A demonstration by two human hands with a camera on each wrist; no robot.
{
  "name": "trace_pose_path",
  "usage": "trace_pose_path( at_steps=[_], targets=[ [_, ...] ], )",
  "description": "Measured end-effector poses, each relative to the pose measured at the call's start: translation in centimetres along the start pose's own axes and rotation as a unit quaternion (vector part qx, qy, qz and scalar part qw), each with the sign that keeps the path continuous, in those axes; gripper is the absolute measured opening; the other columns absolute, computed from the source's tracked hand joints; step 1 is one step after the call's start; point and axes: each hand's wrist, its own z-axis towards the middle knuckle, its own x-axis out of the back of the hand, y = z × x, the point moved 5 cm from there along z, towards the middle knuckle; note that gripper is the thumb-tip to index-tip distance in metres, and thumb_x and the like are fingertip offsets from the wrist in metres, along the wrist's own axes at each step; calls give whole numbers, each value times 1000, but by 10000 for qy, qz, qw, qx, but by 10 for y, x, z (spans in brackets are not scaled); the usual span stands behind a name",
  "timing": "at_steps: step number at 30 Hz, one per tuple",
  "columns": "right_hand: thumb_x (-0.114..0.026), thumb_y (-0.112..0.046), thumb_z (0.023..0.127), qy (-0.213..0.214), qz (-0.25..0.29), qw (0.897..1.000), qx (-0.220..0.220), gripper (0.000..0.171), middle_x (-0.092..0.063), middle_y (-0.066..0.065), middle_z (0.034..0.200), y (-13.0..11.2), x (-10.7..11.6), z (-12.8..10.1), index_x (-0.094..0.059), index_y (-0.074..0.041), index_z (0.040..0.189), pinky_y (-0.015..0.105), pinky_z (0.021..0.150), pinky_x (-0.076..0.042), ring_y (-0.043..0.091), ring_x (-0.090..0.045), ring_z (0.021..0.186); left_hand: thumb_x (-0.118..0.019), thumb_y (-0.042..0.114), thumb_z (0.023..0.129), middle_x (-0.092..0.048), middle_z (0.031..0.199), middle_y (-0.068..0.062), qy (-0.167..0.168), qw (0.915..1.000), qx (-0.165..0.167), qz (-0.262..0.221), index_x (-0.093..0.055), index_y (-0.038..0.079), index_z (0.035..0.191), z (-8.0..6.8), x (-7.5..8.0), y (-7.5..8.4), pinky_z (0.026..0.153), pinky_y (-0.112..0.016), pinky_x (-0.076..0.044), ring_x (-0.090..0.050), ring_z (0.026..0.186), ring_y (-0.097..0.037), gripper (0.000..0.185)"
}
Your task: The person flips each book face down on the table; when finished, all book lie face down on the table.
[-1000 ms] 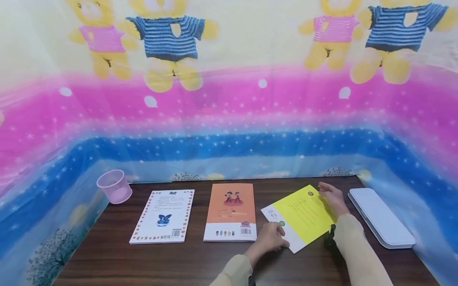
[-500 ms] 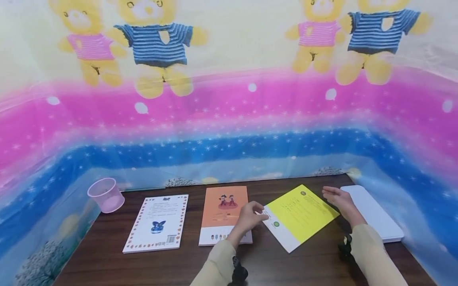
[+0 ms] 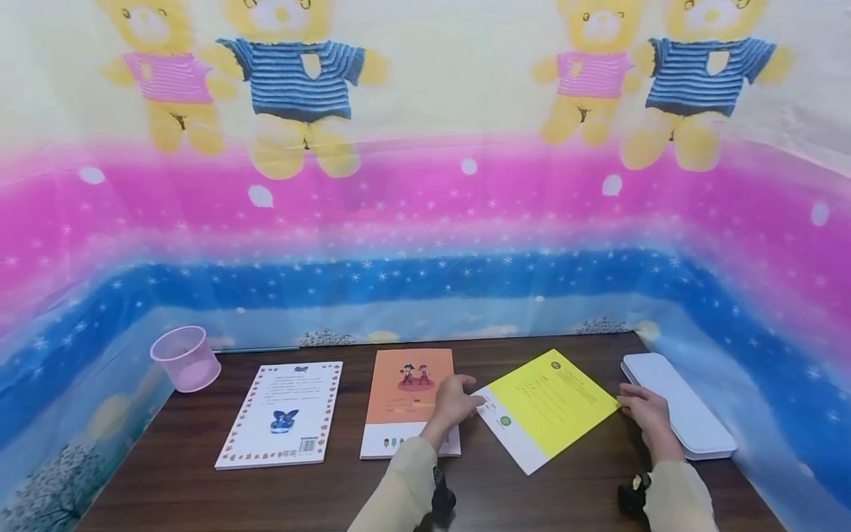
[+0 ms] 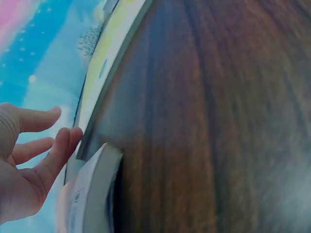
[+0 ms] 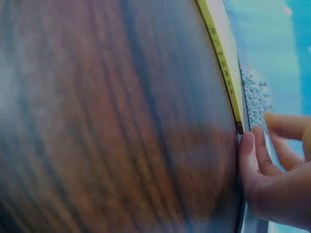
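A yellow book (image 3: 549, 403) with a white band lies turned at an angle on the dark wooden table (image 3: 279, 502). My left hand (image 3: 453, 408) is above the right side of an orange-and-white book (image 3: 397, 383), its fingertips at the yellow book's left corner. In the left wrist view the fingers (image 4: 60, 145) are fairly straight and the thumb stands apart from them. At the opposite corner is my right hand (image 3: 648, 415), fingers loosely bent. The right wrist view shows the thumb of this hand (image 5: 277, 165) next to the yellow book's spine end (image 5: 228, 80).
A white book with a leaf-patterned border (image 3: 282, 414) lies at the left. Behind it, a pink cup (image 3: 189, 362) stands near the table's back left corner. A white case (image 3: 681, 406) lies along the right edge. Printed cloth (image 3: 425, 185) hangs around the table.
My left hand has gone from the yellow book's near white end to its left corner, over the orange book. My right hand drew back, then came to the right corner. The camera view shifted.
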Motion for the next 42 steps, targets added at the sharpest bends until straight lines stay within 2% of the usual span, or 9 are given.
trace_pose_path(
  at_steps=[3,5,8,10,14,20,29,35,42],
  targets=[
    [-53,-16,95,82,-80,9998,-156,55,-36,32,148,2,-1,0,-39,9,142,48,104,-45,41,-47,126,-71,4,84,-67,109,-21,45,10000,47,56,-62,-8,122,2,-4,-1,55,-23,-51,-61,61,-15,41],
    [-55,-18,94,42,-171,9996,-213,57,-35,33,148,1,-5,2,-40,8,143,55,110,-36,44,-41,131,-71,2,82,-67,104,-20,139,9993,-70,332,-63,-10,118,2,-5,0,59,-26,-52,-62,68,-17,39],
    [-55,-16,93,77,-372,9991,-171,56,-35,33,148,-3,-9,5,-41,9,142,58,113,-30,48,-34,135,-72,1,79,-65,99,-19,279,9959,-257,817,-66,-12,110,1,-6,3,73,-34,-53,-61,84,-24,34],
    [-55,-12,93,153,-532,9984,-96,54,-37,33,146,-7,-11,7,-42,9,140,58,112,-32,49,-35,134,-73,2,78,-61,96,-17,366,9936,-253,1037,-67,-11,103,-1,-5,4,79,-37,-50,-56,89,-26,29],
    [-55,-7,91,325,-719,9969,82,49,-43,34,141,-15,-15,10,-47,10,136,57,107,-37,48,-42,129,-75,5,77,-55,91,-12,421,9925,25,1150,-67,-8,96,-4,-5,4,76,-36,-46,-50,87,-25,24],
    [-53,-5,91,459,-689,9965,125,46,-46,33,139,-17,-18,12,-49,9,134,55,105,-39,45,-46,125,-79,7,75,-55,90,-11,288,9919,224,1213,-63,-6,97,-13,-8,4,77,-36,-48,-51,85,-24,30],
    [-53,-1,92,348,-190,9992,107,56,-39,35,143,-13,-25,18,-37,8,144,56,109,-37,47,-40,132,-80,1,72,-53,70,-7,-270,9962,213,801,-61,-6,88,-36,-20,4,45,-22,-41,-53,49,-15,25],
    [-58,-6,91,559,-431,9975,38,50,-50,33,132,-11,-27,25,-46,10,136,55,99,-45,45,-51,117,-80,-3,71,-52,69,-5,-444,9971,85,614,-56,-3,84,-50,-27,3,42,-19,-40,-53,45,-12,27],
    [-57,-11,94,-119,-415,9991,43,54,-46,30,143,-7,-35,38,-42,7,142,57,105,-41,45,-50,125,-79,-8,69,-51,69,-5,-433,9983,-66,374,-54,-5,82,-60,-30,4,40,-20,-45,-57,43,-13,29]
  ],
)
